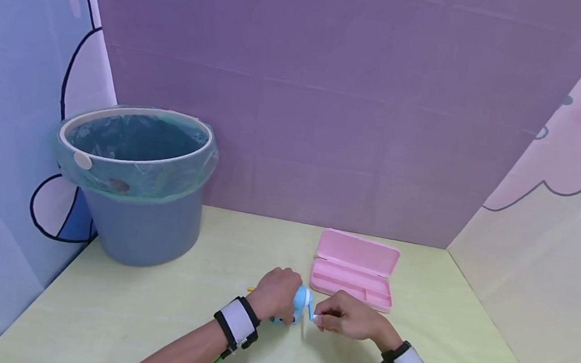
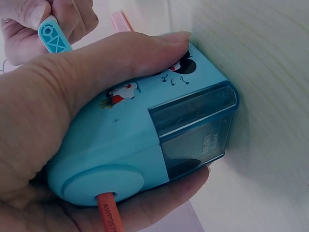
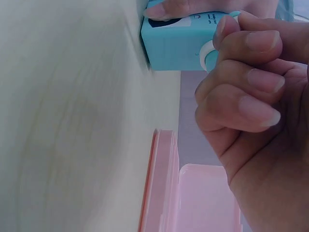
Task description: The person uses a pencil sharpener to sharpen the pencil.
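My left hand (image 1: 276, 293) grips a light blue crank pencil sharpener (image 2: 130, 130) on the table, thumb along one side and fingers round the other. An orange-red pencil (image 2: 109, 212) sticks out of the round hole in its front. The sharpener carries small cartoon prints and a see-through dark shavings drawer (image 2: 195, 130). At the opposite end, my right hand (image 1: 349, 316) pinches the knob of the blue crank handle (image 1: 311, 306) between thumb and forefinger. The right wrist view shows the other right fingers curled, partly hiding the crank.
Just behind the hands lies an open pink pencil case (image 1: 351, 284) with divided compartments. A blue-grey bucket (image 1: 146, 225) lined with a greenish bag stands at the back left. A purple wall (image 1: 297, 92) bounds the table (image 1: 160, 307) at the back.
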